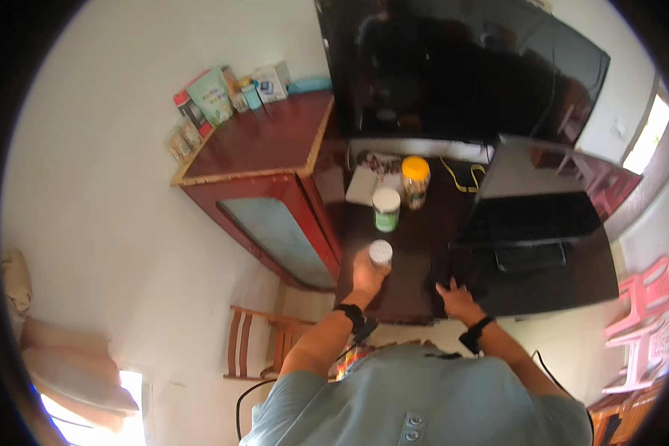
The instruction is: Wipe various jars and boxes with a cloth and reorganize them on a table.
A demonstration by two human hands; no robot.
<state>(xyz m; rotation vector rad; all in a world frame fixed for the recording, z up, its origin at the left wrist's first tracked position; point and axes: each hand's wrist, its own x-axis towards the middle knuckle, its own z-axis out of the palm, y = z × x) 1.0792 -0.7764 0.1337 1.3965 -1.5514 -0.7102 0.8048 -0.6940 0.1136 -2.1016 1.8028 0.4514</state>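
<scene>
My left hand (368, 277) grips a small container with a white lid (380, 252) above the front left of a dark, glossy cabinet top (407, 295). My right hand (460, 304) is at the front edge of this surface, with index finger and thumb spread. A blurred black patch, perhaps a cloth, lies by its fingertips; whether the hand grips it is unclear. Behind the held container stands a green-labelled jar (386, 211) with a white lid. Farther back is a clear jar with a yellow lid (416, 181), holding pale pieces.
A flat screen on a stand (541, 195) occupies the right side. Behind hangs a large television (468, 72). Left stands a red corner cabinet (262, 139) bearing pouches and boxes. A yellow strap (463, 181) lies near the back. Pink plastic chairs (646, 295) stand at right.
</scene>
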